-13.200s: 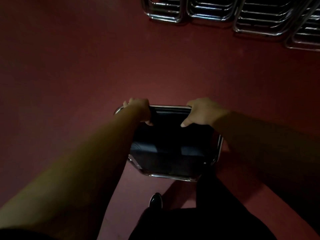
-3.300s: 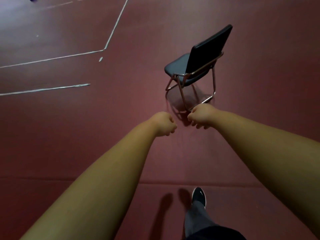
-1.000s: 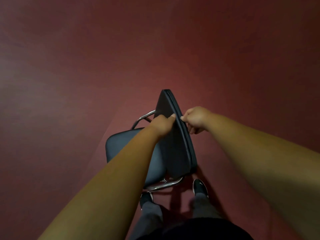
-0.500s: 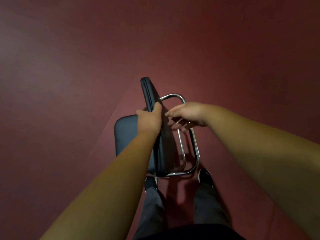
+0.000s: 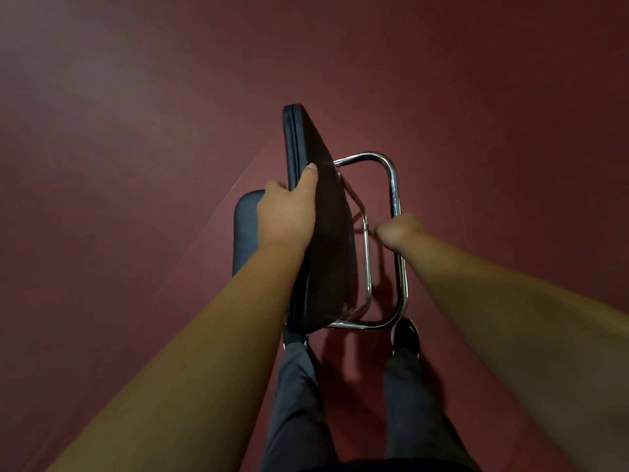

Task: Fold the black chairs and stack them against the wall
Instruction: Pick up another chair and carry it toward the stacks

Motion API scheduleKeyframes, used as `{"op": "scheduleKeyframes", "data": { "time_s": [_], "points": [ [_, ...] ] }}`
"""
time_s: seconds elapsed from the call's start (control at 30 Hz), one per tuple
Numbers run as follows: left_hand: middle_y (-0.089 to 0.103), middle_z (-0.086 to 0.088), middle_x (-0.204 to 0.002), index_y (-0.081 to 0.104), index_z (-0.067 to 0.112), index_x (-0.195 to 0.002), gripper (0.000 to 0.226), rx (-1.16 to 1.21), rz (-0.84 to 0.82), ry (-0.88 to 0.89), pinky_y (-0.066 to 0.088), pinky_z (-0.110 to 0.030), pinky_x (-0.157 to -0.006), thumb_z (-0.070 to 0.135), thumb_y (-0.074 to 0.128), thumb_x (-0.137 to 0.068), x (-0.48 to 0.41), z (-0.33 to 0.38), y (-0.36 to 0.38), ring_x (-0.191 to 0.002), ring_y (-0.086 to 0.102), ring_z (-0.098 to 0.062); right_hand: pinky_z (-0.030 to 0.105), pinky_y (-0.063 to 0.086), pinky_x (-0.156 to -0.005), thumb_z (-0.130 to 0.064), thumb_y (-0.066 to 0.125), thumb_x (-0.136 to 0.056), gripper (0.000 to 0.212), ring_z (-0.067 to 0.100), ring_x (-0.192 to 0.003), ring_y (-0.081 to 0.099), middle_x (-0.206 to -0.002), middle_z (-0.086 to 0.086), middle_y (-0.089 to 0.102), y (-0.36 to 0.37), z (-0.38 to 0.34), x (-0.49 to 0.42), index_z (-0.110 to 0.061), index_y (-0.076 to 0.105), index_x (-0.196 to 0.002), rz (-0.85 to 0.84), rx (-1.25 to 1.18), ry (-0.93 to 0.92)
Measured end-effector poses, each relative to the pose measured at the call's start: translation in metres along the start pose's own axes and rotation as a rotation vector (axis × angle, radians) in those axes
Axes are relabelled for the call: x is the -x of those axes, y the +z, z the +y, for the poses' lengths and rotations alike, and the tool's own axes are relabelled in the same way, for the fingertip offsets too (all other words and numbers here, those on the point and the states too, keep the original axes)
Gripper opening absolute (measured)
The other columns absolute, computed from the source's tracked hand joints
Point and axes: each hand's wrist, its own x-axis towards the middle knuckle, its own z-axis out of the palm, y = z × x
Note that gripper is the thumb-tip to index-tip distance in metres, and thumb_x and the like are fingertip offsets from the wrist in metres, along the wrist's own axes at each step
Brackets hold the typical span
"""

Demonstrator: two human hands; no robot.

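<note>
A dark red floor [image 5: 136, 131] fills the view. On it stands the black chair [image 5: 326, 233], its chrome frame [image 5: 394, 185] touching the floor just ahead of the person's feet. The left hand [image 5: 286, 212] grips the backrest's top edge, thumb over it. The right hand [image 5: 398, 233] is curled round the frame's outer tube.

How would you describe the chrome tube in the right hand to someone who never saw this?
On the red floor is a black chair. Right of its backrest, the right hand grips the outer chrome loop, thicker than the thin rail inside it.
</note>
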Motion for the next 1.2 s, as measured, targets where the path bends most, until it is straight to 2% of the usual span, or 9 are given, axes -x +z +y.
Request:
{"op": "scheduleKeyframes", "data": {
  "time_s": [0.17,0.23,0.37,0.57,0.7,0.83,1.03,1.1,1.2],
  "points": [
    [0.069,-0.001,-0.102,0.056,0.010,-0.137,0.080,0.013,0.017,-0.002,0.044,-0.026,-0.060,0.074,0.057,-0.090,-0.003,-0.002,-0.001,-0.083,0.066,-0.011,0.028,0.042,-0.068,-0.028,0.064,-0.100,0.045,0.024,-0.077,0.056,-0.098,0.010,0.062,0.012,0.009,-0.013,0.003,0.060,-0.133,-0.043,-0.166,0.020],
    [0.067,0.003,-0.097,0.055,0.011,-0.140,0.078,0.011,0.027,0.003,0.043,-0.025,-0.059,0.072,0.059,-0.091,-0.003,-0.004,0.000,-0.082,0.064,-0.008,0.031,0.044,-0.076,-0.024,0.065,-0.099,0.054,0.025,-0.084,0.059,-0.112,0.012,0.062,0.016,0.008,-0.018,0.003,0.050,-0.144,-0.040,-0.264,0.073],
    [0.064,0.008,-0.094,0.053,0.013,-0.143,0.075,0.009,0.034,0.019,0.041,-0.021,-0.059,0.069,0.060,-0.094,-0.002,-0.009,0.002,-0.081,0.061,-0.002,0.040,0.045,-0.095,-0.023,0.069,-0.096,0.080,0.036,-0.127,0.055,-0.144,0.018,0.051,0.027,0.009,-0.027,-0.006,0.021,-0.158,-0.010,-0.392,0.143],
    [0.062,0.009,-0.094,0.055,0.012,-0.141,0.075,0.006,0.035,0.035,0.039,-0.020,-0.059,0.070,0.058,-0.094,-0.002,-0.012,0.002,-0.080,0.059,-0.002,0.046,0.051,-0.098,-0.031,0.071,-0.091,0.074,0.037,-0.116,0.060,-0.132,0.016,0.056,0.032,0.024,-0.031,-0.008,0.034,-0.151,-0.060,-0.358,0.141],
    [0.064,0.007,-0.093,0.057,0.012,-0.136,0.073,-0.002,0.022,0.028,0.040,-0.021,-0.058,0.071,0.058,-0.093,0.002,-0.013,0.000,-0.078,0.060,-0.003,0.036,0.051,-0.063,-0.032,0.070,-0.092,0.051,0.032,-0.083,0.066,-0.108,0.015,0.066,0.018,0.027,-0.028,-0.005,0.056,-0.133,-0.127,-0.322,0.100],
    [0.067,0.003,-0.097,0.060,0.012,-0.130,0.075,0.001,0.021,0.034,0.044,-0.028,-0.061,0.075,0.058,-0.089,0.003,-0.013,-0.004,-0.083,0.064,-0.010,0.036,0.051,-0.063,-0.032,0.070,-0.093,0.054,0.033,-0.089,0.065,-0.122,0.020,0.064,0.013,0.015,-0.011,-0.011,0.045,-0.136,-0.155,-0.267,0.051],
    [0.070,0.002,-0.104,0.059,0.017,-0.122,0.072,-0.002,-0.003,0.030,0.048,-0.031,-0.065,0.078,0.057,-0.086,-0.001,-0.015,-0.018,-0.090,0.067,-0.013,0.029,0.051,-0.057,-0.023,0.053,-0.102,0.007,0.019,-0.054,0.055,-0.073,0.005,0.056,0.000,-0.036,0.058,-0.018,0.057,-0.099,-0.316,-0.259,-0.080],
    [0.070,0.001,-0.110,0.057,0.017,-0.130,0.080,-0.005,-0.002,0.035,0.052,-0.034,-0.072,0.082,0.054,-0.083,-0.003,-0.023,-0.021,-0.094,0.067,-0.015,0.038,0.061,-0.057,-0.018,0.050,-0.102,0.012,0.022,-0.055,0.059,-0.073,0.005,0.062,0.010,-0.065,0.085,-0.015,0.061,-0.103,-0.431,-0.270,-0.178],
    [0.067,0.003,-0.109,0.055,0.020,-0.131,0.081,-0.023,-0.012,0.011,0.053,-0.037,-0.077,0.086,0.048,-0.084,-0.008,-0.034,-0.033,-0.092,0.065,-0.015,0.056,0.065,-0.073,-0.011,0.051,-0.098,0.018,0.026,-0.054,0.062,-0.072,0.011,0.068,0.030,-0.095,0.111,-0.007,0.066,-0.107,-0.457,-0.233,-0.261]
  ]
}}
